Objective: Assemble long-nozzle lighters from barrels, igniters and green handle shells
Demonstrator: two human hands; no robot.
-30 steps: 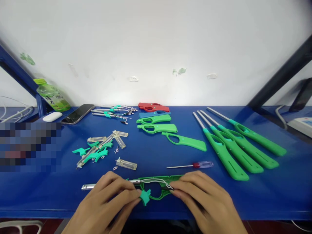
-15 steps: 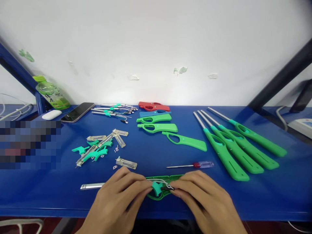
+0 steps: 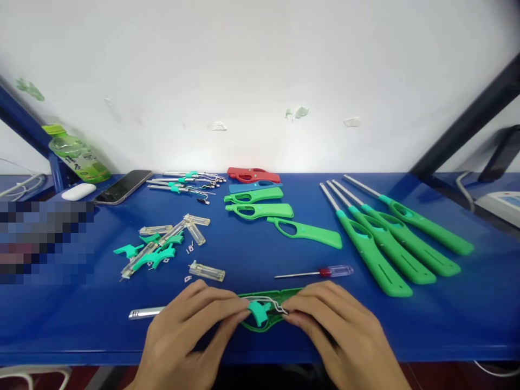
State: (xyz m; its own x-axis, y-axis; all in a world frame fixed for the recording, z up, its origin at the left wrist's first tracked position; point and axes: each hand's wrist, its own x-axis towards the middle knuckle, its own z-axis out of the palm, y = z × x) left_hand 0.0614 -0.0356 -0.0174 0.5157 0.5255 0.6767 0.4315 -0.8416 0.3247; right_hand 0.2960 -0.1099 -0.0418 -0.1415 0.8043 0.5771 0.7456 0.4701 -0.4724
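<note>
An open green lighter shell [image 3: 291, 294] lies near the table's front edge, with white wires [image 3: 260, 297] running inside it. My left hand [image 3: 199, 325] pinches the teal trigger [image 3: 259, 312] at the shell's left part. Under that hand, a metal tube [image 3: 145, 312] sticks out to the left. The fingertips of my right hand [image 3: 341, 325] close on the wire ends near a small black part, over the shell's right part. Both hands cover much of the shell.
A screwdriver [image 3: 333, 271] and a clear fuel tank [image 3: 208, 272] lie beyond the hands. Finished green lighters [image 3: 390, 271] are at right, loose shells [image 3: 262, 210] at centre back. Teal triggers [image 3: 164, 255], tube assemblies [image 3: 179, 188], a phone [image 3: 124, 187] and a bottle [image 3: 79, 155] are at left.
The view has shifted slightly. The teal trigger now shows more beside my left fingertips and looks turned a little. Both hands keep their grip.
</note>
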